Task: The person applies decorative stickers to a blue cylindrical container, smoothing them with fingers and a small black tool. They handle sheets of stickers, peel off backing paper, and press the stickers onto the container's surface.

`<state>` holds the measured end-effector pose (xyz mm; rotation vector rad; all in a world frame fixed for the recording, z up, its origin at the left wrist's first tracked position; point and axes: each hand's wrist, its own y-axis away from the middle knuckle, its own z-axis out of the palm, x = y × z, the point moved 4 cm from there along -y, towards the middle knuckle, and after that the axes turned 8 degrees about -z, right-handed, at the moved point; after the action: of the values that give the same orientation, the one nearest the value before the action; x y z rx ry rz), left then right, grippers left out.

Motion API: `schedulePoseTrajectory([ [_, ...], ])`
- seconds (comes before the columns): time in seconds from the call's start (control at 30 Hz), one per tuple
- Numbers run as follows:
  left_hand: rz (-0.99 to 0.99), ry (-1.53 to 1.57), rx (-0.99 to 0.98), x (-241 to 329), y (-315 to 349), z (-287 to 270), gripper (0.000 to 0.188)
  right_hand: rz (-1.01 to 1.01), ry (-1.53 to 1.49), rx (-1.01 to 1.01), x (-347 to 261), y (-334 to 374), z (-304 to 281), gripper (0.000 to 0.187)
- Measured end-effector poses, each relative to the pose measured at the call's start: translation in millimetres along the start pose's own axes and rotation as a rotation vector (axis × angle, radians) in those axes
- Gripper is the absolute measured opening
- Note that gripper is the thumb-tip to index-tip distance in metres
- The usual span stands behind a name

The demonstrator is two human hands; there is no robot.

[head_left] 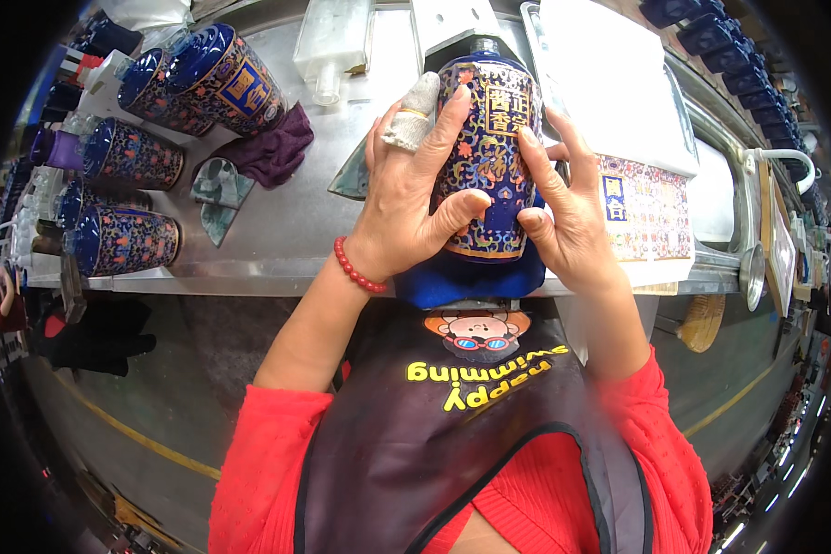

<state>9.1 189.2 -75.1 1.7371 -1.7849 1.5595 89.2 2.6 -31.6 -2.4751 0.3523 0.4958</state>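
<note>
A person in a red top and dark apron holds a dark blue ceramic bottle (487,157) at the near edge of a metal counter (286,231), its base resting on a blue cloth pad (471,277) there. The bottle's long axis runs from the near edge toward the far edge, neck pointing away from the person, base toward the apron. The left hand (414,198) wraps the bottle's left side, one finger capped with a pale fabric sleeve (413,113); the right hand (568,212) clasps the right side, thumb pressed low on the front. A rectangular blue-and-gold label (500,111) sits high on the bottle's front, above red and gold floral patterning.

Just right of the bottle lies a flat printed sheet (646,208), white with rows of small coloured figures and a blue square. Beyond it, toward the far right corner, lies a white rectangular tray (609,83). Along the left edge, several matching blue bottles (129,185) lie on their sides. A purple cloth (277,148) is bunched beside them.
</note>
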Motion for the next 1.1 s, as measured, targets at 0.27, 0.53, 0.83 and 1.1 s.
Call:
schedulePoseTrajectory([
  [0.27,-0.048,-0.179,-0.12,13.9,34.6,-12.2,0.13,0.031,0.004,0.034,7.9,8.4,-15.6,0.073],
  [0.53,-0.009,-0.567,0.125,47.6,44.4,-27.2,0.097,0.035,0.229,0.031,10.0,-5.2,-40.4,0.063],
  [0.83,-0.188,-0.182,-0.009,39.5,49.4,-12.4,0.116,0.105,0.079,-0.119,6.5,-7.7,-11.4,0.066],
  [1.1,-0.202,-0.332,-0.101,33.8,51.1,-1.0,0.117,0.034,-0.012,-0.127,3.3,-15.2,-2.9,0.071],
])
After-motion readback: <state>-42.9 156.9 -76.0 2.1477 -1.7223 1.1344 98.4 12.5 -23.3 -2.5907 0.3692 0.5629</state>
